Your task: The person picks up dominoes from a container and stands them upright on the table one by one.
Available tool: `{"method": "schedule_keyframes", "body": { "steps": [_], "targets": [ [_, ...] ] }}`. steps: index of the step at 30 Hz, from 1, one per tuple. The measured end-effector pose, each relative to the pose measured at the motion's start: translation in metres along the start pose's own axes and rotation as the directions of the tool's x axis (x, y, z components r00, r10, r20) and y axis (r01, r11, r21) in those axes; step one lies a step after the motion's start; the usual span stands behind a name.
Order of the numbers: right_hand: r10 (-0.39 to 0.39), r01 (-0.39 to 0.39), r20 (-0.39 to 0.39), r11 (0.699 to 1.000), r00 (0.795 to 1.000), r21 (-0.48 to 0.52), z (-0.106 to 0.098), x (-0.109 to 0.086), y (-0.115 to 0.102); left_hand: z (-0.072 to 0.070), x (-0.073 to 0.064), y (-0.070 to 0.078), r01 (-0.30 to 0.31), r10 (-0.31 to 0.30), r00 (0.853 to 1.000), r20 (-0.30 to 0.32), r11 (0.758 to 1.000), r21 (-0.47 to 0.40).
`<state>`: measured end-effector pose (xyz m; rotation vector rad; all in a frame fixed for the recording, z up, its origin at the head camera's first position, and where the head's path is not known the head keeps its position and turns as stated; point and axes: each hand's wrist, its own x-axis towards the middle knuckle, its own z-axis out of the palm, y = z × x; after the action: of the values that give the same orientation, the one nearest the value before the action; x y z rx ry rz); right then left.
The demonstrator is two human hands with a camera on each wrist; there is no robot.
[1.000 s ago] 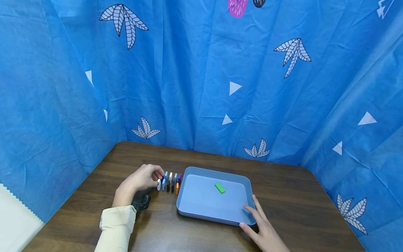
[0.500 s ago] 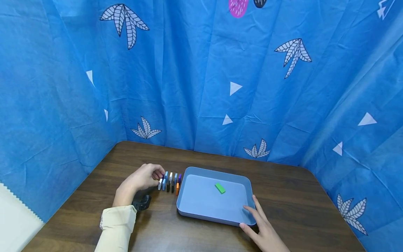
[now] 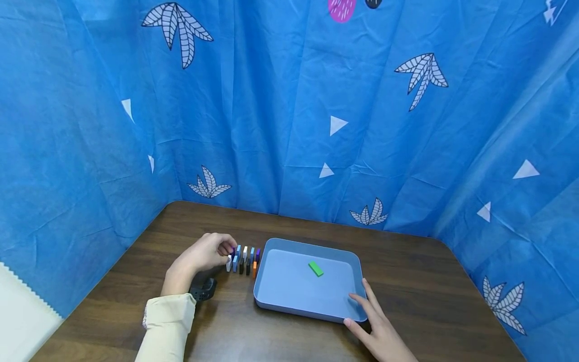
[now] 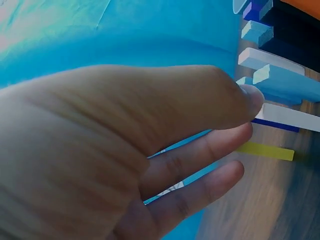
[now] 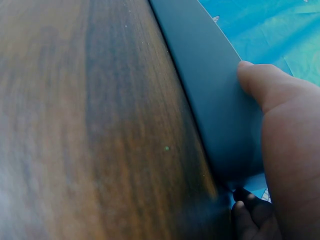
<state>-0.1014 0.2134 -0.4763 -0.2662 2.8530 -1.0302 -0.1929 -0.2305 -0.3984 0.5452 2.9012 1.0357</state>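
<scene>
My left hand (image 3: 205,254) is at the left end of two rows of small upright blocks. Its thumb and bent fingers pinch a white block (image 4: 290,116), the leftmost of the front row; the thumb covers its end in the left wrist view. Right beside that stands a light-blue block (image 3: 235,264). A yellow block (image 4: 267,151) shows beyond the fingertips. My right hand (image 3: 380,329) rests at the near right corner of a blue-grey tray (image 3: 307,312), fingers spread and fairly straight. Its thumb touches the tray's outer wall in the right wrist view.
A green block (image 3: 315,269) lies flat inside the tray. Black blocks (image 3: 245,266) and an orange block (image 3: 255,269) continue the front row, close to the tray's left wall. A blue patterned curtain (image 3: 289,125) surrounds the wooden table (image 3: 429,281) behind and at the sides.
The white block at my left fingertips has shifted slightly right, then slightly back left. My right hand and the tray have stayed in place.
</scene>
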Motion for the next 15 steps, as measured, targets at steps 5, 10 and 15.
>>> {"method": "schedule_keyframes", "body": {
  "steps": [5,10,15],
  "targets": [
    [-0.001,0.001,-0.004,1.000,1.000,-0.012,0.000,0.000,0.000,0.000,0.002,0.002,-0.040,0.040,0.999,-0.029,0.999,-0.003],
    [0.000,0.000,0.003,1.000,1.000,-0.008,0.000,0.000,0.001,0.001,0.002,0.007,-0.089,0.085,0.993,-0.087,0.995,-0.044],
    [0.004,-0.004,0.016,1.000,1.000,0.000,0.000,0.001,0.002,0.003,0.004,0.015,-0.137,0.126,0.984,-0.127,0.987,-0.082]
  ]
}}
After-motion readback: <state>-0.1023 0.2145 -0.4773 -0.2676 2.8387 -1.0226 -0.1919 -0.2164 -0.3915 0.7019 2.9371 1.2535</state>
